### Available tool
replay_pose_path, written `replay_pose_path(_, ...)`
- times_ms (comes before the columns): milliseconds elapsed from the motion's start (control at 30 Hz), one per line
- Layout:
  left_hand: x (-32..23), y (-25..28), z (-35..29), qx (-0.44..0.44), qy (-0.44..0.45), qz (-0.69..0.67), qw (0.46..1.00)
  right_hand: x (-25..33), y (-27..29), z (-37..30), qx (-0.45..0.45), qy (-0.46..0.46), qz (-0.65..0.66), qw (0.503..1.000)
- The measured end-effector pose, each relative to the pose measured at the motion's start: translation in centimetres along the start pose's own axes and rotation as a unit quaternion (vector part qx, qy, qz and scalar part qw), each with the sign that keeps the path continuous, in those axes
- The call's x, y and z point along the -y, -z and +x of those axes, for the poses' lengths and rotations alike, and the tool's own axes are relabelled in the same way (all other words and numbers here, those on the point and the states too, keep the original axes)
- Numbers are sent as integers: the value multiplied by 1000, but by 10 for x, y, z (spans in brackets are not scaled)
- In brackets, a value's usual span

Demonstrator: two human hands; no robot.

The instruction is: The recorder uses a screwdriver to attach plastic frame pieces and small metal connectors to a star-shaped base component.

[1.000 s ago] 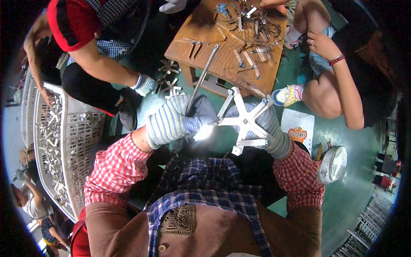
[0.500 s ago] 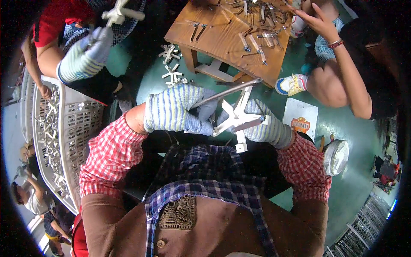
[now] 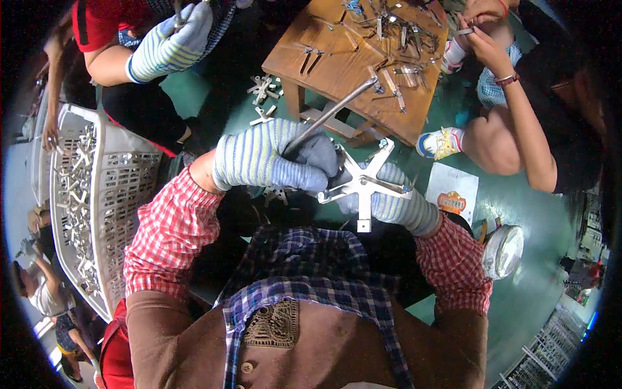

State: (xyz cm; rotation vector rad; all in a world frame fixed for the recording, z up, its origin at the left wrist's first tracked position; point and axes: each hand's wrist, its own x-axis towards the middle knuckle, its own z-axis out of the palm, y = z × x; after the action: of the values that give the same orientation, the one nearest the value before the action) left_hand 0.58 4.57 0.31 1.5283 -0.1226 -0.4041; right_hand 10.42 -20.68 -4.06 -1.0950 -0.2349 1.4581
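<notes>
My left hand (image 3: 272, 155), in a striped knit glove, is closed around a long thin metal rod (image 3: 337, 111). The rod slants up and to the right, toward the wooden table. Its far end looks thicker, but I cannot tell which tool it is. My gloved right hand (image 3: 407, 206) holds a white star-shaped metal bracket (image 3: 364, 185) with several arms, small screws or pins showing near some arm tips. The fingers of this hand are partly hidden behind the bracket. My left fingertips lie right beside one arm of it; whether they touch is unclear.
A wooden table (image 3: 324, 55) ahead bears many small metal parts. More star brackets (image 3: 264, 89) lie on the green floor beside it. A white basket (image 3: 107, 214) full of brackets stands at left. Co-workers sit at far left and right. A round tin (image 3: 504, 251) stands near my right elbow.
The bracket has turned in my right hand, now showing its face with the screws. The rod has tilted more steeply upward. The left co-worker's glove moved right, and the right co-worker's hand closed inward.
</notes>
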Motion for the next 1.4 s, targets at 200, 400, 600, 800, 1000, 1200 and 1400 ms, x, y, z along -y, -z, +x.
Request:
replay_pose_path(200, -14, 13, -3, -117, -18, 73, 990, 5, 12, 15, 112, 153, -331, 924)
replay_pose_path(400, -27, 20, -20, -216, 72, -79, 970, 18, 7, 2, -18, 64, -474, 878)
replay_pose_path(600, 17, -37, -15, -238, 183, -411, 861, 14, 20, 6, -146, 181, -602, 764)
replay_pose_path(800, 41, -98, -31, -159, 228, -499, 821, 4, 52, 11, -230, 224, -572, 755)
replay_pose_path(1000, -19, -59, -32, -256, 99, -264, 925, 17, 42, 9, -262, 271, -505, 776)
replay_pose_path(1200, -45, -40, -61, -196, 47, -145, 969, 21, 44, 9, -224, 319, -397, 831)
replay_pose_path(1400, -60, -45, -60, -56, 171, -181, 967, 12, 61, 6, -239, 302, -502, 775)
